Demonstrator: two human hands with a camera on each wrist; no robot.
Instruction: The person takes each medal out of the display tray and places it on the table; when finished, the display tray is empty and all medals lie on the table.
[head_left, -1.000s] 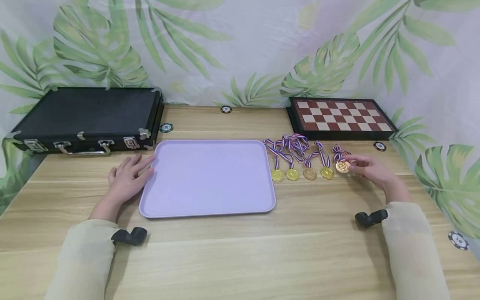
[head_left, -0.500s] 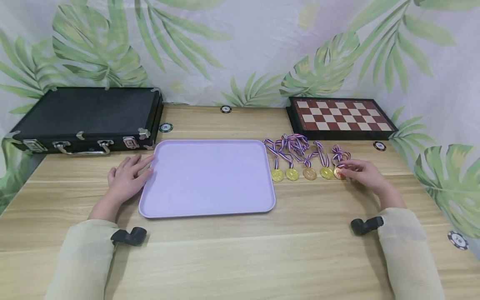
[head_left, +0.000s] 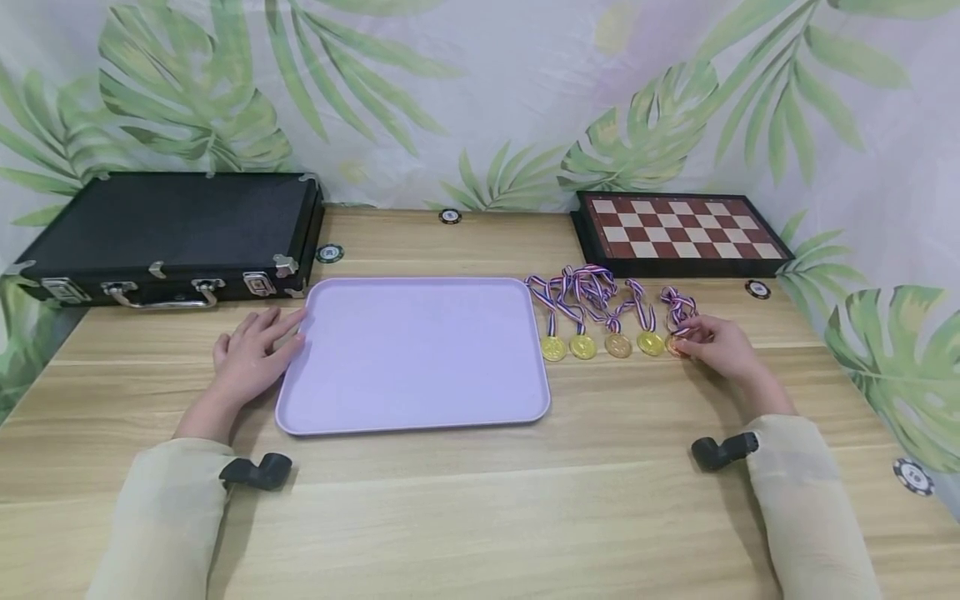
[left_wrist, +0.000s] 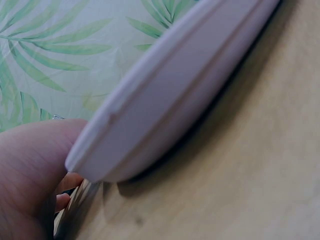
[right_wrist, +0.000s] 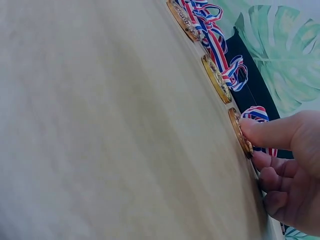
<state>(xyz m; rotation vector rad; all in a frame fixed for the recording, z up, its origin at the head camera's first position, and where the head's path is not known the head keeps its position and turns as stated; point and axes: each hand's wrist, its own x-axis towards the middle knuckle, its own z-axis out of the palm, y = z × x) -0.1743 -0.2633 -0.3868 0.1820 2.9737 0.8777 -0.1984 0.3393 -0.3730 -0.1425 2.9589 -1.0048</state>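
My left hand (head_left: 253, 357) lies with its fingers spread at the left edge of the lilac tray (head_left: 412, 358); in the left wrist view its thumb touches the tray's rim (left_wrist: 145, 105). At the right end of a row of medals, my right hand (head_left: 723, 343) pinches a bronze-coloured medal (right_wrist: 238, 131), thumb on its face. Fingers partly cover this medal and its striped ribbon (head_left: 677, 304). To its left lie a gold medal (head_left: 650, 342), a bronze-coloured medal (head_left: 618, 345) and two further gold ones, ribbons bunched behind them.
A black case (head_left: 172, 233) with metal latches stands at the back left. Behind the medals is a chessboard box (head_left: 682, 233). Several poker chips lie around, including one by the case (head_left: 329, 252) and one at the right edge (head_left: 913, 477). Bare wood (head_left: 480, 517) spans the front.
My right hand has moved left and slightly toward me with the bronze-coloured medal, bringing it beside the neighbouring gold medal. The left hand has stayed at the tray.
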